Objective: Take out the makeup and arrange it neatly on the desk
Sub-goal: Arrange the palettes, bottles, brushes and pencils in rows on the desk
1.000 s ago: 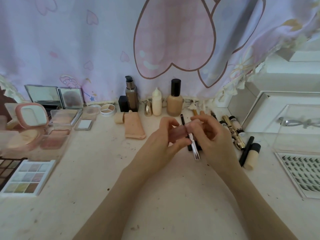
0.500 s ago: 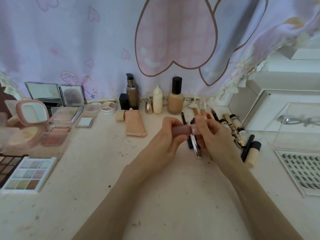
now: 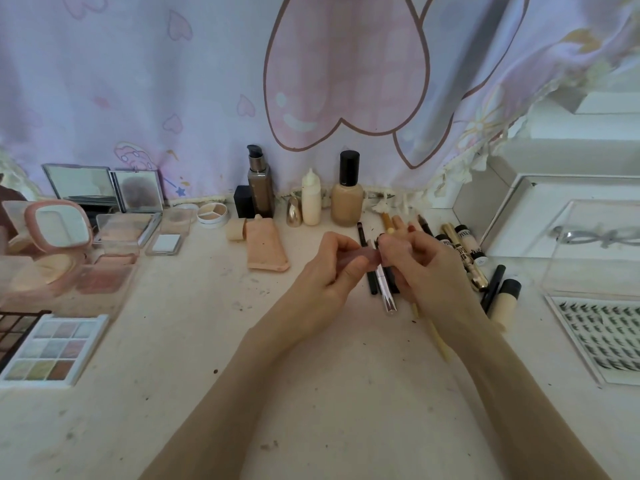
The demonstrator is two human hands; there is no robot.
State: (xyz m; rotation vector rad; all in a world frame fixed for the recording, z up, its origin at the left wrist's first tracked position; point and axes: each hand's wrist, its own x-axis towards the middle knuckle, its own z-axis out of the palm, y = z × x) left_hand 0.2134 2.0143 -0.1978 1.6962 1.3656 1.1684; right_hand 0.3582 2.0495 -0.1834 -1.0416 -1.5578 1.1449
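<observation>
While both hands meet above mid-desk, the left hand (image 3: pixel 325 271) pinches one end of a small translucent pink tube (image 3: pixel 358 260) and the right hand (image 3: pixel 422 268) pinches the other, fingers curled. Tube held off the pale, speckled desk (image 3: pixel 207 393), just above a row of slim black and silver pencils (image 3: pixel 379 275). Bottles line the far edge; palettes lie left. Risk, as I judge it: a slack pinch drops the tube onto the pencils, scattering the row.
</observation>
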